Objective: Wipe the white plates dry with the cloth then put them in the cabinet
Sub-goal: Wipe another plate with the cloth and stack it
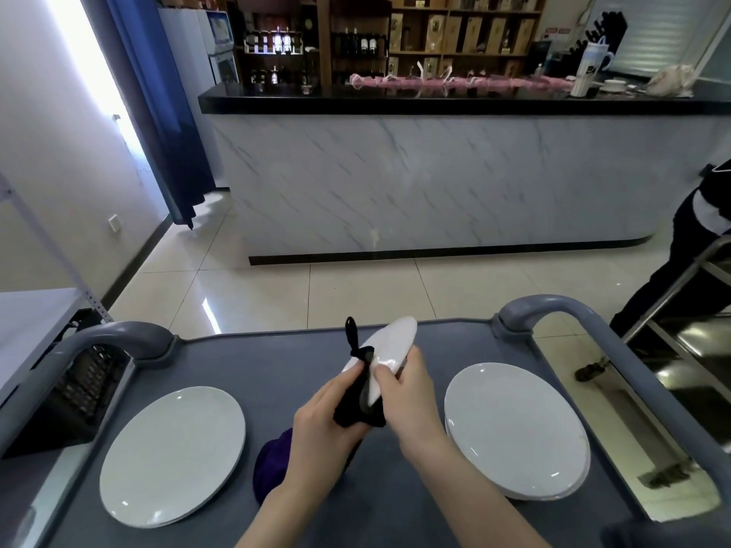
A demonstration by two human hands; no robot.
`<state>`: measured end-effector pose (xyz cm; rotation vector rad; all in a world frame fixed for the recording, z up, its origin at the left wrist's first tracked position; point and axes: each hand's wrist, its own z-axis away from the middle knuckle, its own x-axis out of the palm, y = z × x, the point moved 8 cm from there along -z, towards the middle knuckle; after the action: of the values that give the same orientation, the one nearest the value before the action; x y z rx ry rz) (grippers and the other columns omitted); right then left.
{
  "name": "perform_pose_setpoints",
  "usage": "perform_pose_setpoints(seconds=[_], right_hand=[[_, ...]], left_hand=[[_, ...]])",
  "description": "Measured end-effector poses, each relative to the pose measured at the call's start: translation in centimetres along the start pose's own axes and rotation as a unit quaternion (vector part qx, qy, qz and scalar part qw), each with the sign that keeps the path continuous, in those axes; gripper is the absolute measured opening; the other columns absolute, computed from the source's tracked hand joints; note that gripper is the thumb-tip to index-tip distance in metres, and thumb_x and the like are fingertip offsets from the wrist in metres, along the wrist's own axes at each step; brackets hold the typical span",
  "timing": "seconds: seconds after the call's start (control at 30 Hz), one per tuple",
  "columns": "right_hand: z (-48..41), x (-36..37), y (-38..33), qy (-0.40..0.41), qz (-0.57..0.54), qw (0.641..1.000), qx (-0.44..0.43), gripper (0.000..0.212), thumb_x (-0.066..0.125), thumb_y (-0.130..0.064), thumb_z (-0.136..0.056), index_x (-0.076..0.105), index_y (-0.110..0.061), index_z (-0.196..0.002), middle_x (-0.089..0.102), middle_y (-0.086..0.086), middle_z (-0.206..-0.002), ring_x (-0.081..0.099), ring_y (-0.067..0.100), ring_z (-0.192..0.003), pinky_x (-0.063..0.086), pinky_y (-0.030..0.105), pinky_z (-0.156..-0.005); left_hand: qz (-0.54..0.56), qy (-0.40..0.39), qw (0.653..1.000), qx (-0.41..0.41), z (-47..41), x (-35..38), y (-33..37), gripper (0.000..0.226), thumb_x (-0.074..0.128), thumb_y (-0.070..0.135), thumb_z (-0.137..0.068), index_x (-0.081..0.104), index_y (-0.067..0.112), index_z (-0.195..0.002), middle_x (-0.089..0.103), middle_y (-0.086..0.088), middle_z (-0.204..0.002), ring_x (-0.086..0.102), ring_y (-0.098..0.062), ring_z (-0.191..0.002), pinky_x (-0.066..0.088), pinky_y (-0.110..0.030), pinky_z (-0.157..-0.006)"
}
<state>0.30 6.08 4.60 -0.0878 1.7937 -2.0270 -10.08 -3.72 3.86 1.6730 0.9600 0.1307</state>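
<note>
Drying is going on right now: the right grip (407, 393) is clamping the near rim of a white plate (389, 346), thumb on the upper face, and is holding it tilted up on edge above the middle of the grey trolley table (277, 365). The left grip (320, 425) is bunching a black cloth (358, 413) in curled fingers and pressing it against the plate's left side, with a tail of the cloth sticking up past the rim.

To do this step well, I'd say the right grip is needing to stay firm while the plate is being turned, so the cloth is reaching the whole rim and both faces. A glazed plate that may be wet is likely to be slippery, and it is hanging over a hard table with crockery on either side. Short strokes from centre to edge are looking like the safer bet.

The plate is showing plain white, round, shallow and glossy, with a bright glint near the thumb. Whether that is water or reflected light, I cannot tell.

A left-hand plate (170, 456) is lying flat and a stack of plates (514, 429) is sitting on the right, both apart from the held one. A purple cloth (271, 464) is lying under the left forearm. No cabinet is showing, so the putting-away is looking some way off.
</note>
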Motion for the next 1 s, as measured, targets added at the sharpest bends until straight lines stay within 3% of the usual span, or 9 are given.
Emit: perform_pose_setpoints(seconds=[0.07, 0.17, 0.33, 0.43, 0.53, 0.6, 0.77, 0.9, 1.0], right_hand=[[0.2, -0.1, -0.1, -0.020, -0.032, 0.999, -0.003, 0.010, 0.053, -0.015, -0.092, 0.051, -0.024, -0.097, 0.066, -0.003, -0.094, 0.064, 0.015, -0.090, 0.054, 0.032, -0.075], [0.8, -0.1, -0.4, -0.079, -0.072, 0.994, -0.022, 0.029, 0.049, -0.005, -0.092, 0.058, -0.025, -0.112, 0.071, 0.003, -0.106, 0.066, 0.023, -0.104, 0.054, 0.048, -0.092], [1.8, -0.3, 0.1, -0.182, -0.137, 0.974, -0.013, 0.040, 0.048, 0.001, -0.098, 0.056, -0.026, -0.126, 0.073, 0.000, -0.113, 0.069, 0.020, -0.106, 0.060, 0.043, -0.083], [2.3, -0.8, 0.2, -0.203, -0.156, 0.966, -0.021, 0.038, 0.052, -0.003, -0.096, 0.057, -0.025, -0.126, 0.073, 0.004, -0.112, 0.070, 0.023, -0.104, 0.059, 0.041, -0.080], [2.1, -1.7, 0.0, -0.202, -0.180, 0.962, -0.029, 0.038, 0.056, -0.005, -0.091, 0.060, -0.022, -0.126, 0.073, 0.007, -0.113, 0.070, 0.024, -0.103, 0.058, 0.037, -0.076], [1.5, -2.3, -0.1, -0.190, -0.196, 0.962, -0.027, 0.040, 0.052, 0.003, -0.096, 0.061, -0.021, -0.126, 0.073, 0.007, -0.114, 0.070, 0.023, -0.101, 0.058, 0.038, -0.075], [0.2, -3.2, -0.8, -0.166, -0.208, 0.963, -0.027, 0.042, 0.048, 0.005, -0.097, 0.059, -0.020, -0.130, 0.072, 0.007, -0.117, 0.069, 0.026, -0.107, 0.058, 0.041, -0.078], [0.8, -2.0, -1.1, -0.210, -0.176, 0.961, -0.040, 0.040, 0.052, -0.003, -0.096, 0.064, -0.031, -0.122, 0.073, 0.003, -0.115, 0.070, 0.023, -0.105, 0.058, 0.038, -0.076], [1.8, -1.1, -1.1, -0.250, -0.154, 0.955, -0.042, 0.046, 0.047, -0.006, -0.092, 0.063, -0.037, -0.123, 0.072, 0.005, -0.117, 0.069, 0.024, -0.107, 0.058, 0.043, -0.082]], left_hand=[[0.008, -0.058, 0.998, -0.008, -0.4, 0.5, -0.2, 0.080, 0.085, 0.025, -0.065, 0.051, 0.044, -0.135, 0.063, 0.029, -0.125, 0.057, 0.010, -0.115, 0.044, -0.010, -0.093], [-0.003, -0.140, 0.990, -0.030, -1.3, 1.1, -0.7, 0.081, 0.069, 0.042, -0.074, 0.030, 0.053, -0.144, 0.049, 0.028, -0.142, 0.045, 0.010, -0.128, 0.036, -0.009, -0.103], [-0.029, -0.207, 0.978, -0.005, -2.6, 1.9, -1.6, 0.069, 0.034, 0.036, -0.089, 0.000, 0.054, -0.146, 0.004, 0.030, -0.158, 0.005, 0.010, -0.146, 0.009, -0.011, -0.117], [-0.030, -0.194, 0.980, -0.021, -3.4, 2.6, -2.8, 0.059, 0.028, 0.037, -0.098, 0.004, 0.035, -0.152, 0.001, 0.020, -0.160, 0.002, -0.003, -0.151, 0.006, -0.028, -0.123], [-0.026, -0.174, 0.983, -0.052, -4.1, 2.8, -3.0, 0.065, 0.015, 0.062, -0.092, 0.003, 0.039, -0.152, -0.003, 0.032, -0.155, -0.004, 0.009, -0.146, -0.002, -0.016, -0.119], [-0.075, -0.190, 0.979, -0.014, -3.6, 2.9, -2.5, 0.060, 0.018, 0.054, -0.095, -0.006, 0.040, -0.148, -0.009, 0.032, -0.154, -0.011, 0.014, -0.143, -0.007, -0.010, -0.114], [-0.064, -0.204, 0.976, 0.033, 0.3, 4.0, -0.2, 0.070, 0.028, 0.022, -0.092, -0.006, 0.042, -0.150, -0.008, 0.028, -0.159, -0.008, 0.006, -0.147, -0.003, -0.019, -0.120], [0.036, -0.163, 0.986, -0.002, -1.2, 4.2, 2.0, 0.065, 0.027, 0.031, -0.090, 0.004, 0.042, -0.151, 0.002, 0.035, -0.156, 0.001, 0.005, -0.148, 0.006, -0.022, -0.121], [-0.011, -0.161, 0.986, 0.038, -3.8, 3.1, 2.8, 0.064, 0.024, 0.038, -0.090, 0.002, 0.043, -0.150, -0.001, 0.028, -0.160, -0.007, 0.005, -0.148, 0.002, -0.025, -0.122]])
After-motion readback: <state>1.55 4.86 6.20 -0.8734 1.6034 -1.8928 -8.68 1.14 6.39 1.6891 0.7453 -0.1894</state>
